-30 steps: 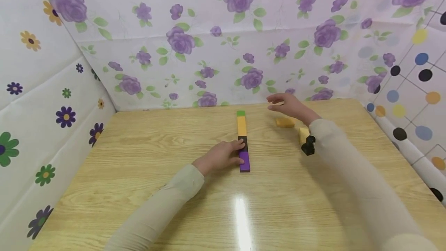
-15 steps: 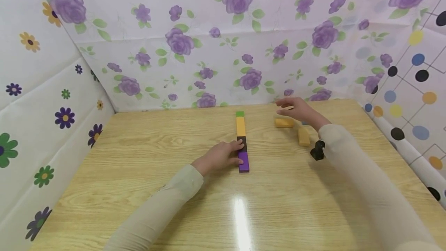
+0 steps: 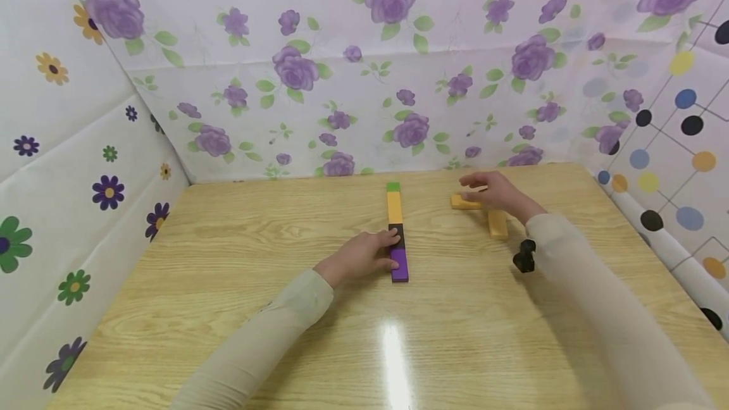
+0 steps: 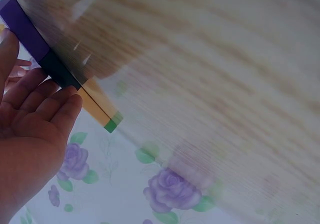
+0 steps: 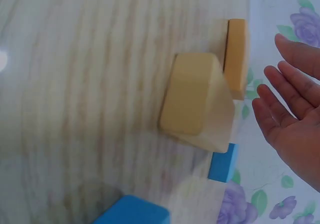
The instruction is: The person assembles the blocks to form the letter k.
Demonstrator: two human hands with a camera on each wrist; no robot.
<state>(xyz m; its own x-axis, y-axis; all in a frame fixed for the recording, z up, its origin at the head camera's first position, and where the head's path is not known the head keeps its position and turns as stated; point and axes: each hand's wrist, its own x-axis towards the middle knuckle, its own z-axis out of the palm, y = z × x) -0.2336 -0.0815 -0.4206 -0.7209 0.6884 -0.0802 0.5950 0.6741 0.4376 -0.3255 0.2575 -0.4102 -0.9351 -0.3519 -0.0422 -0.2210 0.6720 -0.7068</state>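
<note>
My left hand (image 3: 360, 254) rests against a straight row of blocks, its fingertips on the black block (image 3: 400, 242) and its thumb on the purple block (image 3: 401, 272). In that row, the orange block (image 3: 395, 209) and a small green block (image 3: 393, 187) lie beyond them, end to end. The left wrist view shows the fingers fairly straight beside the black block (image 4: 59, 70). Over the loose blocks at right hovers my right hand (image 3: 495, 193), fingers spread and holding nothing. Nearest it are a flat orange block (image 5: 236, 59) and a yellow block (image 5: 186, 94), partly hidden in the head view.
Two blue blocks, a small blue block (image 5: 223, 163) and a larger blue block (image 5: 134, 213), show in the right wrist view. A black device (image 3: 524, 257) sits at the right sleeve. Flowered cloth (image 3: 342, 81) borders the wooden table (image 3: 256, 233) at the back.
My right hand has moved rightward and a little nearer, from beyond the orange block to over the loose blocks. My left hand and the row have stayed put.
</note>
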